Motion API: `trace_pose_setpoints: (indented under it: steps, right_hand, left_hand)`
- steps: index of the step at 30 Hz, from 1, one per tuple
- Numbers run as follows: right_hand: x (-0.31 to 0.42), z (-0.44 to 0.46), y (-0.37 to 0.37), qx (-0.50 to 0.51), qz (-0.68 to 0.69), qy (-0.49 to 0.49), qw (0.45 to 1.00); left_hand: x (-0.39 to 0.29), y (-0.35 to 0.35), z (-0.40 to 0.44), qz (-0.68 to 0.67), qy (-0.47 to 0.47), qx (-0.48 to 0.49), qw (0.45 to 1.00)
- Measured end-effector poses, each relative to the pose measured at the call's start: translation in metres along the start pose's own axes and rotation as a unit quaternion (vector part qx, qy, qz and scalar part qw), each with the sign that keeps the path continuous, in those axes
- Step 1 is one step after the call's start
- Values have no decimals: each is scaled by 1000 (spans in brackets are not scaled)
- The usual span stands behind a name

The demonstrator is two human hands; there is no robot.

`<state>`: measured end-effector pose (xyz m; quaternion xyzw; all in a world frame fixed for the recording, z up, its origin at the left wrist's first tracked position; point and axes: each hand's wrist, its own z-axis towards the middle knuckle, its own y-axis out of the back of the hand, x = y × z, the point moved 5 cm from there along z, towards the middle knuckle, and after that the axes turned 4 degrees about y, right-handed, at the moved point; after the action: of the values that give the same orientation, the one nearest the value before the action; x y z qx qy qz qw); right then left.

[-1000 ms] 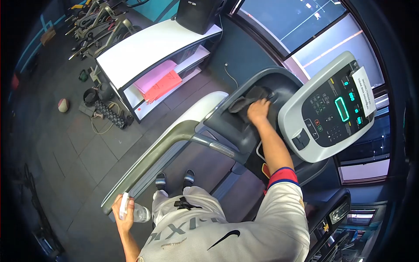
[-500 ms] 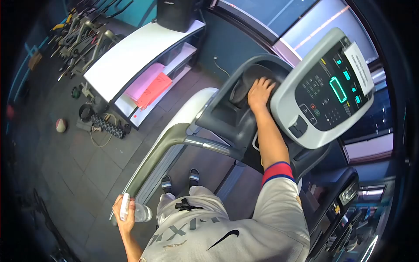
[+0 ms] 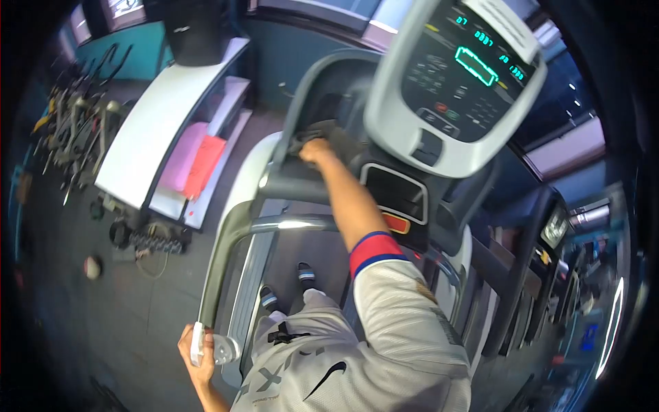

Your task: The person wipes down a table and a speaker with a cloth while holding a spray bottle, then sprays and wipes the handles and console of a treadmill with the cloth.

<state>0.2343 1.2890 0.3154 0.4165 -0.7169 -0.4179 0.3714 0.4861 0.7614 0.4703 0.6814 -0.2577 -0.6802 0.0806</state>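
Observation:
At the lower left, my left hand (image 3: pixel 197 357) is wrapped round the white head of a clear spray bottle (image 3: pixel 225 349), beside the lower end of the treadmill's side rail (image 3: pixel 223 268). My right hand (image 3: pixel 314 151) is closed on a dark cloth (image 3: pixel 329 134), which lies against the dark tray (image 3: pixel 302 106) left of the treadmill console (image 3: pixel 473 89). Its fingers are partly hidden. Green digits glow on the console, and a paper sheet is fixed along its upper edge.
A white shelf unit (image 3: pixel 141 130) with pink and red papers (image 3: pixel 204 167) stands at the left, a black speaker (image 3: pixel 194 31) on top. Gym equipment, a foam roller and a ball (image 3: pixel 92 267) are on the floor beyond. Another machine (image 3: pixel 528 254) stands at the right.
My right hand has moved from the tray's inner area to its near left edge, with the cloth bunched at it. The view has turned; my left hand still holds the bottle.

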Motion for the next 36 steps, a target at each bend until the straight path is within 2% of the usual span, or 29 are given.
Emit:
trace_pose_setpoints:
  steps: [3, 4, 5, 6, 8, 11, 12, 14, 15, 18, 20, 22, 24, 26, 28, 31, 32, 34, 36]
  right_hand:
    - [-1, 1, 2, -2, 5, 8, 1000]
    - [-13, 13, -16, -5, 31, 18, 999]
    - [-16, 12, -23, -77, 148, 36, 985]
    - [-9, -8, -20, -112, 188, 40, 975]
    - [-7, -17, -33, -98, 178, 6, 979]
    - [28, -81, -27, -106, 164, 158, 968]
    - [38, -104, -23, -66, 99, 204, 972]
    - [31, -107, -14, -40, 85, 201, 975]
    - [24, -103, -8, -96, 84, 104, 986]
    - [64, -113, -10, -114, 45, 20, 992]
    - [104, -129, -32, -15, 152, 116, 981]
    - [108, -160, -29, -33, 69, 117, 990]
    - [73, -180, -6, -42, -47, 75, 995]
    - [20, -198, 3, -34, -67, 34, 997]
    - [25, -228, 14, -137, -24, 5, 990]
    - [92, -259, -12, -233, 59, 33, 970]
    - [116, -261, -33, -213, 141, 47, 966]
    - [151, -274, -69, -97, 215, 72, 969]
    - [144, -282, -91, -134, 378, 28, 916]
  left_hand:
    - [-1, 12, -13, 22, 17, -18, 999]
    - [3, 16, -20, 13, 22, -29, 999]
    - [11, 19, -27, 2, 35, -36, 999]
    - [19, 24, -34, -9, 47, -43, 998]
    - [32, 25, -46, -17, 61, -42, 997]
    - [36, 27, -48, -6, 59, -25, 998]
    - [37, 28, -45, -10, 53, -32, 998]
    - [40, 33, -47, -9, 44, -38, 998]
    - [35, 34, -45, -19, 28, -44, 998]
    - [22, 35, -39, -16, -12, -43, 999]
    - [18, 32, -36, -26, -22, -39, 999]
    - [17, 36, -36, -26, -22, -20, 999]
    - [19, 41, -37, -30, -11, -10, 999]
    - [20, 46, -39, -30, -23, -13, 999]
    - [25, 48, -40, -29, -20, -14, 999]
    - [30, 39, -31, -16, -18, 38, 999]
    - [26, 35, -27, -10, -23, 59, 998]
    - [17, 32, -19, 2, -52, 95, 994]
    - [4, 26, -11, 3, -96, 118, 988]
